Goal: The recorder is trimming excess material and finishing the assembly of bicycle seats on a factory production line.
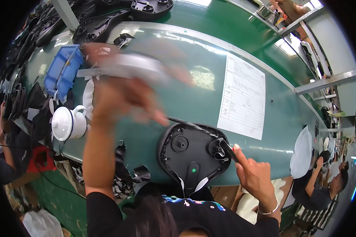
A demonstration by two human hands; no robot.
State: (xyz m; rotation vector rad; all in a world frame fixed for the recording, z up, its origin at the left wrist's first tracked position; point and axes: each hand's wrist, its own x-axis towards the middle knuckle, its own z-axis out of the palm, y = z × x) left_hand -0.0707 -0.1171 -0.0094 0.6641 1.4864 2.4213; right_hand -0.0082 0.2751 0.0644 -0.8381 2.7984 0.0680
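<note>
A black saddle (186, 154) lies underside up at the table's near edge, its narrow end toward me. Round plastic posts stand on its base. My right hand (255, 173) is closed around a dark-handled tool (229, 151) at the saddle's right rim; the working end is hard to make out. A thin strip of black and white cover material (197, 127) runs along the far rim. My left hand (126, 96) is smeared by motion, up and left of the saddle. Beside it is a blurred whitish shape (140, 67) I cannot identify.
A white lidded mug (69, 123) and a blue bin (63, 71) stand at left. Dark scraps (124, 170) lie by the near edge. A printed sheet (243, 96) rests right of centre, a pale pad (302, 152) farther right. More saddle bases (103, 25) are at back left.
</note>
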